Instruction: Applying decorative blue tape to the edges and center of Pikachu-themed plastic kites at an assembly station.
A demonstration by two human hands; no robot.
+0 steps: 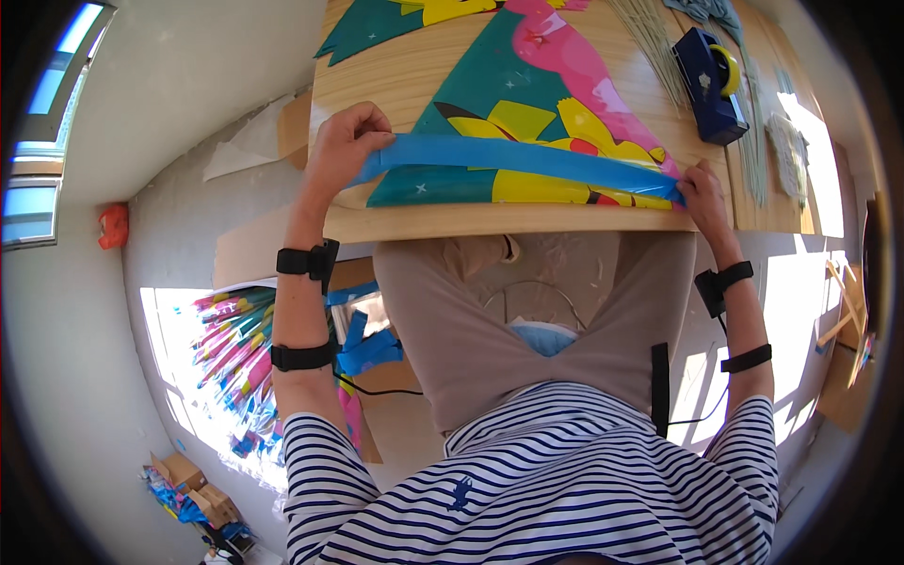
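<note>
A long blue plastic strip [527, 162] stretches across the near part of the wooden table. My left hand [350, 141] pinches its left end between thumb and fingers, just past the table's left side. At the right end, my right hand [704, 200] is closed on the strip close to the table's front edge. Beneath the strip lies a triangular printed plastic sheet [471, 85] in teal, pink and yellow, its wide side along the front edge. The strip covers part of the print.
A dark blue tape dispenser [699, 94] with a yellow roll stands at the right. Thin pale rods [652, 42] lie beside it. Another printed sheet [372, 33] is at the far left. Below the table on my left are blue strips [369, 353] and a pile of printed sheets [240, 344].
</note>
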